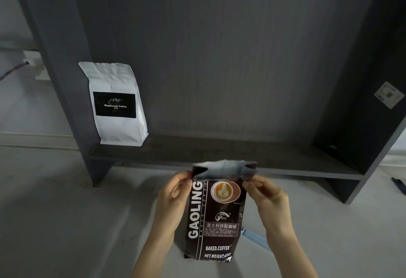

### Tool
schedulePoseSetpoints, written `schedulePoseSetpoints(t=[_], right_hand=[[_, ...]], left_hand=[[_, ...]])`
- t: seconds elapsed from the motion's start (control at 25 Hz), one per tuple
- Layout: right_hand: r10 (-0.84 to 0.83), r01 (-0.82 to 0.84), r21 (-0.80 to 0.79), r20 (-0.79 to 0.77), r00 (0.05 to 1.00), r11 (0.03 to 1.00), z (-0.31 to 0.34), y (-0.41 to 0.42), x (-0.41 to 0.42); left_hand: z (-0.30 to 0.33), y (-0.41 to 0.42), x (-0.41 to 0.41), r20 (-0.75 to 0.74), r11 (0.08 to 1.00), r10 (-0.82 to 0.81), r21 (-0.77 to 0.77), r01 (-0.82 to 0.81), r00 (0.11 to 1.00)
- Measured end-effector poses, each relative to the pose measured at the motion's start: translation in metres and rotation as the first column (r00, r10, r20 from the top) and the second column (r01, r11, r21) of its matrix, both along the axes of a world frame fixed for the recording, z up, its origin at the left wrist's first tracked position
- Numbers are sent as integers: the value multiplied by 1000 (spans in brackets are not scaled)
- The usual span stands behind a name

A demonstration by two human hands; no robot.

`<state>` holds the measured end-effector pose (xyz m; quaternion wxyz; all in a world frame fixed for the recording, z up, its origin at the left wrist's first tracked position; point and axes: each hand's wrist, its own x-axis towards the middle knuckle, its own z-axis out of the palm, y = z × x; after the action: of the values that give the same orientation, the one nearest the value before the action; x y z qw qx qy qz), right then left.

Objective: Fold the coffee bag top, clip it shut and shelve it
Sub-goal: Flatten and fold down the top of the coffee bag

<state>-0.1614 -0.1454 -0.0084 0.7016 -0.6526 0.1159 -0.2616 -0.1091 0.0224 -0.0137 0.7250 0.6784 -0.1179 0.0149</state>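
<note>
A dark brown coffee bag (216, 218) printed with "GAOLING" and a latte cup picture stands upright on the floor in front of me. Its top is open, showing the silver inner lining. My left hand (173, 196) pinches the bag's upper left corner. My right hand (267, 196) pinches the upper right corner. The dark grey shelf (219, 152) lies just behind the bag, low to the floor. A pale blue object (256, 237), possibly the clip, lies on the floor partly hidden behind the bag and my right forearm.
A white coffee bag (117, 106) with a black label stands at the shelf's left end. The shelf unit's upright side panels (66, 80) frame it left and right. A wall socket with cables (30, 61) sits at far left. A small dark object (398, 184) lies at the right edge.
</note>
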Motion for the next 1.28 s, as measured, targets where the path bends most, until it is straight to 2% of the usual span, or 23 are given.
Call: schedulePoseSetpoints(t=[0.28,0.4,0.68,0.8,0.88,1.04,1.28], right_hand=[[64,-65,-50,-22,998,997,-2,1,1],[120,-124,-70,-57,991,990,1,2,-4],[220,-226,-68,-94,971,972,1,-4,-7],[274,-282,-81,-94,957,956,-6,-8,-5],[298,-312,-115,-121,947,943,-14,-8,-2],[273,-307,-192,-185,944,932,-32,-7,3],[146,-182,-201,-181,973,963,-42,-9,6]], left_hand=[[2,2,1,-21,999,40,30,-39,999],[0,3,5,-76,999,42,-10,-43,996],[1,6,5,-26,996,-70,62,71,997],[-3,7,6,-43,988,-109,108,114,993],[-6,5,5,-58,985,-144,86,149,988],[-14,5,5,-89,977,-181,94,190,979],[-26,9,5,-114,967,-211,125,224,971]])
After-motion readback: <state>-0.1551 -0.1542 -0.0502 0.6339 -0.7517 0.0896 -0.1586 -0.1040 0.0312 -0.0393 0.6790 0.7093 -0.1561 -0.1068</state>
